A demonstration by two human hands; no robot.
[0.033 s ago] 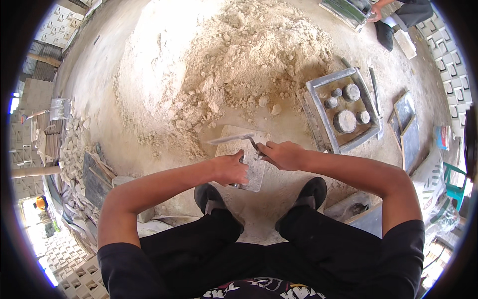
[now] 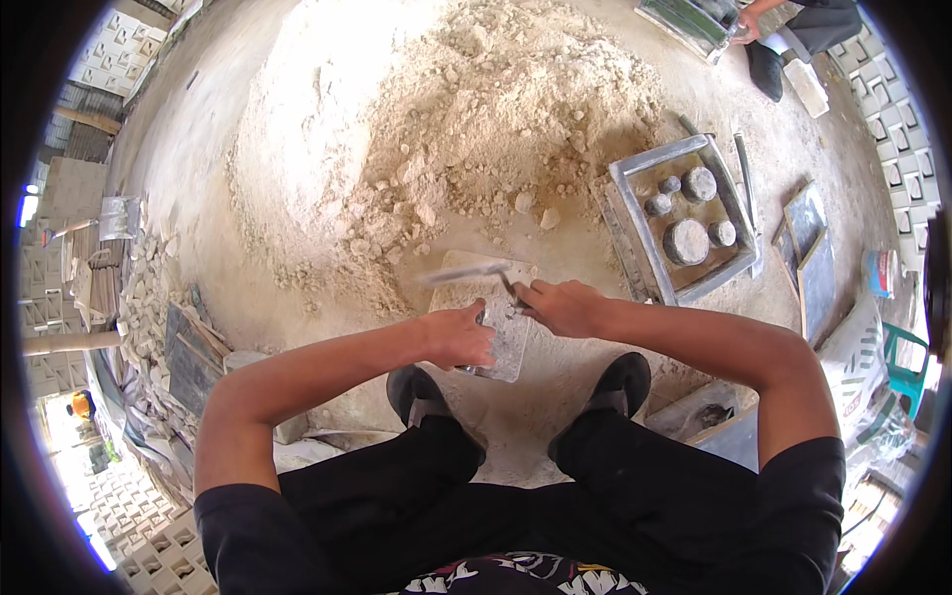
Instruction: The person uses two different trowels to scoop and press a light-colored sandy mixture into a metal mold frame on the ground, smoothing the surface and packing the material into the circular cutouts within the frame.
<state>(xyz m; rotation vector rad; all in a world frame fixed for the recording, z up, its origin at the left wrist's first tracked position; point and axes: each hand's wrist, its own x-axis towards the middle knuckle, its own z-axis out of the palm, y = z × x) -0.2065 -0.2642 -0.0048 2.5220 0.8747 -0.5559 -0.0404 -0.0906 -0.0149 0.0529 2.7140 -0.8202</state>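
Note:
My right hand [image 2: 562, 307] is closed around the handle of a small trowel. Its narrow blade [image 2: 458, 275] points left, blurred by motion, over the far end of a pale, dusty rectangular float [image 2: 512, 342]. My left hand [image 2: 461, 335] is wrapped round the float's grip, its thumb toward the far side; most of the grip is hidden under the fingers. The float's flat board lies below both hands, low over the floor between my feet and a heap of pale crumbly powder [image 2: 496, 129].
Right of the heap stands a square frame mould [image 2: 684, 291] with several round blocks inside. Flat boards [image 2: 811, 263] and a white sack [image 2: 851, 367] lie farther right. Broken rubble [image 2: 149, 288] is piled at left. At top right, another person's hand [image 2: 751, 20] holds a dark panel [image 2: 684, 25].
The trowel's blade has shifted slightly away from me and blurred, with my right hand tilting a little. My left hand and the float stay in place.

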